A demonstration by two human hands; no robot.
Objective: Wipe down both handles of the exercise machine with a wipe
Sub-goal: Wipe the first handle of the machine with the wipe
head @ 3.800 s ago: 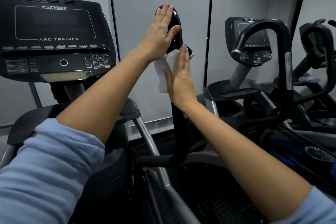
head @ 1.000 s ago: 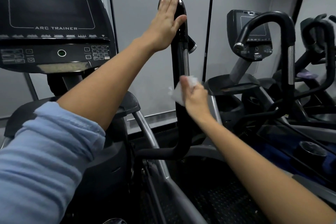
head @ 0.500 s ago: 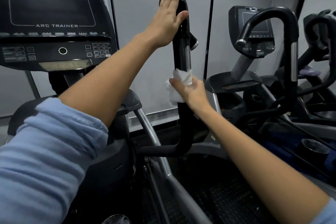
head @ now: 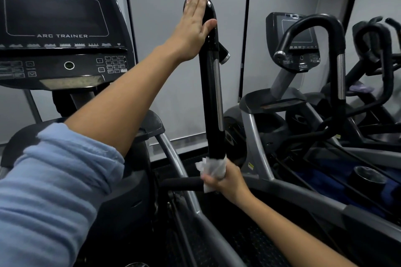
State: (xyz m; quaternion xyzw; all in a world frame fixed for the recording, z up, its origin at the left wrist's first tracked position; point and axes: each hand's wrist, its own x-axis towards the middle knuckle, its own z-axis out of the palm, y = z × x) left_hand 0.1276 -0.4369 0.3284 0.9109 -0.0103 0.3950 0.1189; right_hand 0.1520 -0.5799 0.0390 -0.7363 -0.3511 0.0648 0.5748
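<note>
A black upright handle (head: 211, 97) of the Cybex machine rises in the middle of the view, with a silver strip down its right side. My left hand (head: 192, 28) lies flat against its curved top, fingers straight and together. My right hand (head: 223, 178) grips the handle's lower end where it bends left, wrapped around a crumpled white wipe (head: 211, 167) pressed to the bar. The machine's other handle is out of view.
The machine's dark console (head: 58, 34) fills the upper left. A second machine with a curved black handle (head: 312, 28) and its own console stands at the right. Grey wall panels lie behind. A cup holder (head: 366, 176) sits low right.
My right hand has slid the wipe down the handle from mid height to the lower bend. My left hand has stayed flat on the handle's top.
</note>
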